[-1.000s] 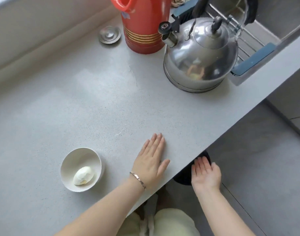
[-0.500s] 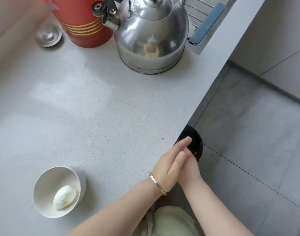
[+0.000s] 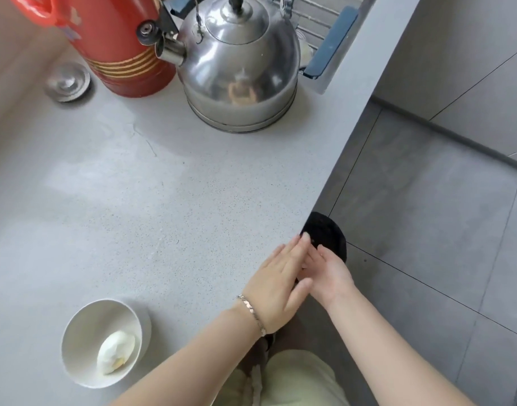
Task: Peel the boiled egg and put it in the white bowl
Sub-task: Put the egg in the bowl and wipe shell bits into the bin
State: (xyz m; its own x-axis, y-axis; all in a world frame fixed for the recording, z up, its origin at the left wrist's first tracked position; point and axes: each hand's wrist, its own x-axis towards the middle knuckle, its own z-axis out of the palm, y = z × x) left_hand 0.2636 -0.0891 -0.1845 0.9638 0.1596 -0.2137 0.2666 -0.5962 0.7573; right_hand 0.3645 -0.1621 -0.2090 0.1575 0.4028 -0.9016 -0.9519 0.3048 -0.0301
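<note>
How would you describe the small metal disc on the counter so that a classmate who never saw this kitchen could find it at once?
Start at the grey countertop and look to its far end, where a red thermos stands beside a steel kettle. Just left of the thermos base lies the sink strainer: flat, round and shiny, with a small centre knob, far lower than either vessel.

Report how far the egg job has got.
Done: the peeled egg lies in the white bowl on the counter. In hand: nothing; the left hand and right hand meet, flat and empty, at the counter edge above a black bin. Left: nothing visible.
</note>
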